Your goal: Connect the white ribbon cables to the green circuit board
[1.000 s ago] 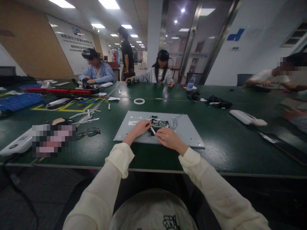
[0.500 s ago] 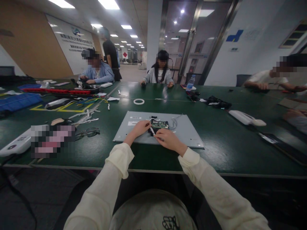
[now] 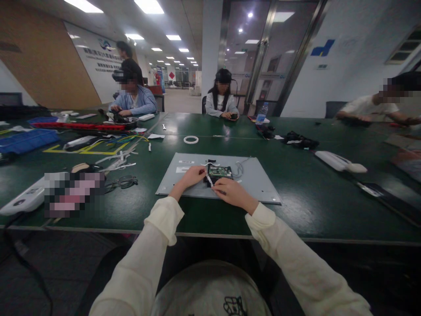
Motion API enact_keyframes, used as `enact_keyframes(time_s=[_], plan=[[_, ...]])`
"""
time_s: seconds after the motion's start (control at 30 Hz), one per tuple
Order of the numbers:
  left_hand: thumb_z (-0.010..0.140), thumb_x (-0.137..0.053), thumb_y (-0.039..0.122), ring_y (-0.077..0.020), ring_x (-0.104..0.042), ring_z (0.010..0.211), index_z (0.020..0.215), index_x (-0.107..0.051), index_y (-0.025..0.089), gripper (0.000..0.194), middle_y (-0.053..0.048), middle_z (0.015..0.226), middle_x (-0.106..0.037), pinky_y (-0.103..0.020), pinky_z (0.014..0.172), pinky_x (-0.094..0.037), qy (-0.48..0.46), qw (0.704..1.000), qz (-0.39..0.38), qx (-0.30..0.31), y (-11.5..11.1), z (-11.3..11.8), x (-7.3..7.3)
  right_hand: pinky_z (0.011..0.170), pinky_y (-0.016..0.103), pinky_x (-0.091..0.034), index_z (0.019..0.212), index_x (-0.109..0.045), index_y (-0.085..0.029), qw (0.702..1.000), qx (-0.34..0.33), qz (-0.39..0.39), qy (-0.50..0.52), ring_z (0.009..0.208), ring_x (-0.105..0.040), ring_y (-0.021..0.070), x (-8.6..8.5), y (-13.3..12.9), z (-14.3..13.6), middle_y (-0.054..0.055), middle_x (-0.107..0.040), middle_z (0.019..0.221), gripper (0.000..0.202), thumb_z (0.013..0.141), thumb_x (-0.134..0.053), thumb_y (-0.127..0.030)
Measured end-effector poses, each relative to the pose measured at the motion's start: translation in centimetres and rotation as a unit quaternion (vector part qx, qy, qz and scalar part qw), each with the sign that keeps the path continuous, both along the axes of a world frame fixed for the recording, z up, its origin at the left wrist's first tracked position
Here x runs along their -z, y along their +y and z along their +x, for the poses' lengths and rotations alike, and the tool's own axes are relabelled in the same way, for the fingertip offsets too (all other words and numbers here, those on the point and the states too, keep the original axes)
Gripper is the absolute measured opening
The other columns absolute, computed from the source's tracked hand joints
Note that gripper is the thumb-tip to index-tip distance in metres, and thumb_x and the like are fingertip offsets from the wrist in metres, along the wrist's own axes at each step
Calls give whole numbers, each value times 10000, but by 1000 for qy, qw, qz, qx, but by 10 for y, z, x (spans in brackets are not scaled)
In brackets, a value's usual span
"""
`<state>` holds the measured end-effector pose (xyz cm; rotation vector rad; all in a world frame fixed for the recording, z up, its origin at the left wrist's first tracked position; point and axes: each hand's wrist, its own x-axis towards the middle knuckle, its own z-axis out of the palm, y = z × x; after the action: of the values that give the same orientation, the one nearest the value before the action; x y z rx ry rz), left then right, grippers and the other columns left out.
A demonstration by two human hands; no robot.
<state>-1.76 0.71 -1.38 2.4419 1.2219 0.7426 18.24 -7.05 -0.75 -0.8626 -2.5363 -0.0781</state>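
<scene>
A flat grey metal panel (image 3: 253, 180) lies in front of me on the table. Near its middle sits a green circuit board (image 3: 221, 171) in a black mount, with thin grey wires (image 3: 239, 168) to its right. My left hand (image 3: 193, 176) pinches the upper end of a short white strip (image 3: 209, 178), which looks like tape. The lower end is between the closed fingertips of my right hand (image 3: 233, 192). The strip slants across the left side of the black mount; whether it touches it, I cannot tell. Something small and dark shows by my right fingers.
Beyond the panel lies a white tape roll (image 3: 191, 140). To the left are glasses (image 3: 122, 182), loose white strips (image 3: 118, 161), a white device (image 3: 28, 195) and a blue tray (image 3: 29, 139). A white handheld device (image 3: 338, 162) lies right. Other people sit around the green table (image 3: 309, 202).
My hands and the strip stay almost where they were. Across the table, a seated person has brought their hands together, and a standing person at the back has moved left.
</scene>
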Motion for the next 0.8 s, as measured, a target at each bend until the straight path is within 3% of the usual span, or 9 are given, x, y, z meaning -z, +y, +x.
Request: enact_keyframes(time_s=[0.33, 0.53, 0.8], plan=[[739, -524, 226, -136, -560, 645, 711, -600, 159, 105, -10, 680, -622, -220, 599, -405, -45, 999, 2, -18, -3, 3, 2, 761, 296, -455, 931, -660, -168, 1000, 7, -8, -27, 871, -544, 162, 3, -1, 3, 74, -601, 963, 199, 848, -481, -189], [686, -552, 161, -128, -566, 641, 709, -596, 160, 50, 0, 669, -621, -216, 596, -420, -72, 995, -15, -62, -2, 7, 5, 766, 299, -459, 959, -655, -160, 1000, 4, -19, -23, 881, -541, 162, 0, -6, 3, 79, -595, 985, 209, 846, -484, -200], [642, -601, 137, -124, -552, 649, 772, -583, 164, 134, 9, 677, -593, -218, 602, -424, -107, 986, -7, -127, 0, 12, 13, 737, 290, -460, 905, -665, -155, 1000, -2, -16, -12, 845, -550, 159, -1, -8, 3, 82, -607, 944, 192, 840, -486, -183]])
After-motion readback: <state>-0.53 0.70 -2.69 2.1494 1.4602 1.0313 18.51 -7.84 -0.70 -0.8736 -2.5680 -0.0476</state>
